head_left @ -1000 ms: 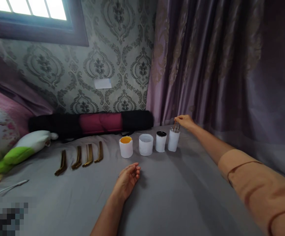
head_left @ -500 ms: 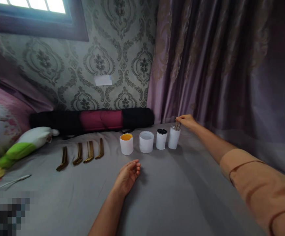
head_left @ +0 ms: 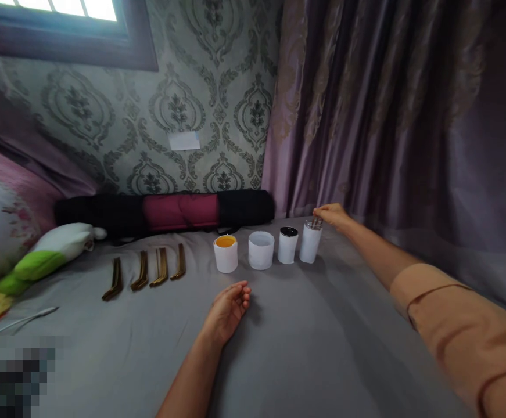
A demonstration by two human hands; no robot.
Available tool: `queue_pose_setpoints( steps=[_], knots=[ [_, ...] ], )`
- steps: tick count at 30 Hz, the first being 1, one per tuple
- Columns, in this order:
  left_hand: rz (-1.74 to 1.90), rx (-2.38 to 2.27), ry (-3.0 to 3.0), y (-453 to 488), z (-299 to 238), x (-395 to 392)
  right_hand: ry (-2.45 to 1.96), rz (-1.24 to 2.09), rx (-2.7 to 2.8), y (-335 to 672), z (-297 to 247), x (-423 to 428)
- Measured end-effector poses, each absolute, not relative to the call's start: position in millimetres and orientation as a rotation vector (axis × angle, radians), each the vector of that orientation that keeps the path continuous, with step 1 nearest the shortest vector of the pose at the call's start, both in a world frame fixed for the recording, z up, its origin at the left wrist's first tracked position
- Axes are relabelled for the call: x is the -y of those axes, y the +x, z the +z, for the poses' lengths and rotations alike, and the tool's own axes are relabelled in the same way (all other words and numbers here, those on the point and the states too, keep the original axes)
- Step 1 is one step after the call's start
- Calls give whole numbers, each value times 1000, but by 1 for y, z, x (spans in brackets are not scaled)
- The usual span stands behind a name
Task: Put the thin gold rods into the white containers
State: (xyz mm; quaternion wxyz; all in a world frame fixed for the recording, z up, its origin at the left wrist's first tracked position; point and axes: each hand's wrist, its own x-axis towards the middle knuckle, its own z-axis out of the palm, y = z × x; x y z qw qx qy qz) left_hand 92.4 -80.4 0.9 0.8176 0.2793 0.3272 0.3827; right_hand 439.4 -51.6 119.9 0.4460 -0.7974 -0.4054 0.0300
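Observation:
My right hand (head_left: pixel 332 214) reaches out to the far right, fingertips pinched on the tops of thin brownish sticks (head_left: pixel 316 221) at the mouth of a tall white-wrapped cup (head_left: pixel 311 245). Their lower ends are hidden inside that cup. My left hand (head_left: pixel 229 310) rests on the grey sheet, palm turned sideways, its fingers loosely curled with nothing visible in them. Just beyond it stand a white cup with an orange inside (head_left: pixel 226 258), a wide white cup (head_left: pixel 261 255) and a white cup with a black top (head_left: pixel 287 249).
Several bundles of bent brown sticks (head_left: pixel 160 268) lie in a row on the grey sheet (head_left: pixel 305 348) at left. Behind them is a black and maroon roll (head_left: pixel 180 211). A plush toy (head_left: pixel 47 249) and a white cable (head_left: pixel 26 319) lie far left. Purple curtains (head_left: pixel 348 116) hang at right.
The sticks in my right hand sit slightly lower at the tall cup's mouth. My left hand stays in place. The whole view has shifted a little.

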Motion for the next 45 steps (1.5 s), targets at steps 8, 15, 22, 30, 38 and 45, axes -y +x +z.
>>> queue_pose_setpoints(
  steps=[8, 15, 22, 30, 38, 45],
  knots=[
    [814, -701, 602, 93, 1, 79, -2002, 110, 944, 439, 121, 50],
    [812, -704, 605, 92, 1, 81, -2001, 174, 912, 433, 124, 55],
    [814, -700, 607, 93, 1, 80, -1970, 243, 859, 428, 129, 60],
    [815, -703, 597, 91, 2, 81, -1928, 310, 799, 425, 133, 65],
    [818, -688, 591, 92, -1, 78, -1907, 337, 763, 432, 132, 71],
    [812, -674, 552, 92, 2, 79, -1910, 369, 740, 435, 135, 76]
  ],
)
